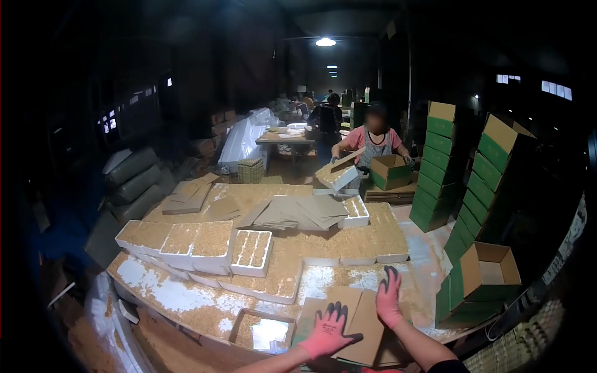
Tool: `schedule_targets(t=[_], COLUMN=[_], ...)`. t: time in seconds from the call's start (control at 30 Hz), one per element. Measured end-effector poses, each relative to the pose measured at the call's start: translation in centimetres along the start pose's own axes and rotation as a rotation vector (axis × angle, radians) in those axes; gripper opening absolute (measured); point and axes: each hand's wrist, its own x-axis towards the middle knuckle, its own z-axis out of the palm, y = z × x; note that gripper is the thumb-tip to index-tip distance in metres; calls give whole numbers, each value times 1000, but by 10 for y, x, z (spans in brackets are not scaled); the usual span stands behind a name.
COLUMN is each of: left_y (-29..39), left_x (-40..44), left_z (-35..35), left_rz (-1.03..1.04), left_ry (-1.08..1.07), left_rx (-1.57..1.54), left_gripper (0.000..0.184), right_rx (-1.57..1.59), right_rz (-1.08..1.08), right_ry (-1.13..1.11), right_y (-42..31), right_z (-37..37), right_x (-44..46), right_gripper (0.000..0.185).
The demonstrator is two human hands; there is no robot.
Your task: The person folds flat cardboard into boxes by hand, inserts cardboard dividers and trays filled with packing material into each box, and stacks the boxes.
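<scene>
Both my hands wear pink gloves with dark fingertips. My left hand (326, 332) is spread flat over brown cardboard (356, 326) at the near edge of the table, its fingers apart. To its right, my right hand (389, 299) is raised by the cardboard's right side with its fingers stretched out and nothing in them. The cardboard lies in several panels, with a green part under my left hand; whether either palm presses on it I cannot tell. Left of them stands an open shallow box (239, 329) with a white sheet (270, 334) inside.
White foam trays (252, 253) filled with sawdust-like material cover the table, with grey card sheets (292, 212) on top. Stacks of green-and-brown boxes (435, 165) rise on the right, an open box (491, 271) nearest. Across the table, a person (373, 140) holds a foam tray (337, 177).
</scene>
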Motion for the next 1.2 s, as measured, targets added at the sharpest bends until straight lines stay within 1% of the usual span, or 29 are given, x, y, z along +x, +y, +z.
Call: schedule_targets(t=[0.03, 0.1, 0.17, 0.2, 0.23, 0.27, 0.3, 0.37, 0.43, 0.47, 0.5, 0.53, 0.57, 0.6, 0.63, 0.7, 0.8, 0.83, 0.87, 0.9, 0.93, 0.97, 1.0, 1.03, 1.07, 1.1, 1.17, 1.2], left_y=[-26, -85, -133, -144, -149, -136, -141, -93, -119, -129, -150, -160, -184, -181, -164, -160, -148, -146, -147, -146, -140, -131, -127, -136, -119, -102, -111, -112], left_x=[2, 1, -5, -17, -25, -36, -35, -44, -50, -58, -66, -83, -88, -85, -67, -40, -18, -18, -20, -21, -19, -16, -11, -15, -10, -7, -8, -16], left_z=[-4, -5, -6, 1, 6, 13, 86, 130, 170, 143, 119, 85, 75, 48, 18, 36, 47, 42, 45, 49, 45, 38, 36, 44, 26, 11, 11, 13], left_rz=[5, 12, -36, -99, -167, -132, -179, -116, 38, -379, -611, -655, -661, -710, -715, -509, -572, -635, -622, -611, -636, -661, -685, -747, -752, -766, -749, -744], left_ry=[44, 115, 192, 224, 263, 355, 292, 172, -147, -381, -487, -274, 42, 251, 271, 69, 73, 78, 86, 100, 98, 106, 124, 95, 35, -31, -70, -100], left_rx=[-96, -298, -676, -922, -1163, -1254, -1300, -1148, -953, -1134, -1213, -1414, -1612, -1740, -1741, -1290, -1159, -1232, -1200, -1172, -1168, -1163, -1156, -1138, -1049, -960, -888, -866], left_gripper=[97, 91, 73, 66, 60, 53, 49, 47, 42, 40, 36, 32, 37, 44, 52, 43, 36, 35, 35, 36, 36, 36, 37, 40, 56, 76, 66, 62], right_rx=[-20, -9, 518, 790, 652, 521, 457, 43, -172, -107, -94, -81, -60, 13, 177, 266, 139, 215, 110, 225, 309, 105, -17, -128, -218, -313, -414, -263], right_rz=[-6, 416, 627, 732, 582, 436, 238, -29, -501, -537, -569, -589, -599, -612, -670, -633, -807, -718, -384, 109, 260, 336, 461, 593, 733, 878, 848, 888], right_ry=[83, -94, -332, -445, -433, -420, -364, -787, -1241, -1185, -1225, -1265, -1303, -1338, -1234, -1366, -988, -763, -712, -513, -262, -98, -44, 1, -29, -70, -450, -173], right_y=[-5, 35, -2, -17, -24, -38, -91, -103, -110, -94, -93, -92, -89, -80, -60, -57, -13, 14, 44, 82, 146, 243, 310, 374, 396, 417, 523, 483], right_z=[-8, 2, 6, 5, 2, -1, -16, -23, -23, -15, -15, -16, -16, -12, 4, 9, 24, 21, 15, 11, 23, 48, 59, 68, 68, 69, 117, 109], right_x=[1, -60, -94, -105, -87, -54, -19, -2, 4, -5, -1, 3, 1, -9, -34, -47, 9, 48, 92, 128, 161, 183, 196, 211, 221, 226, 229, 224], right_gripper=[44, 52, 66, 73, 73, 73, 73, 72, 69, 64, 65, 66, 66, 62, 60, 54, 46, 41, 41, 42, 45, 56, 66, 78, 81, 84, 93, 97])
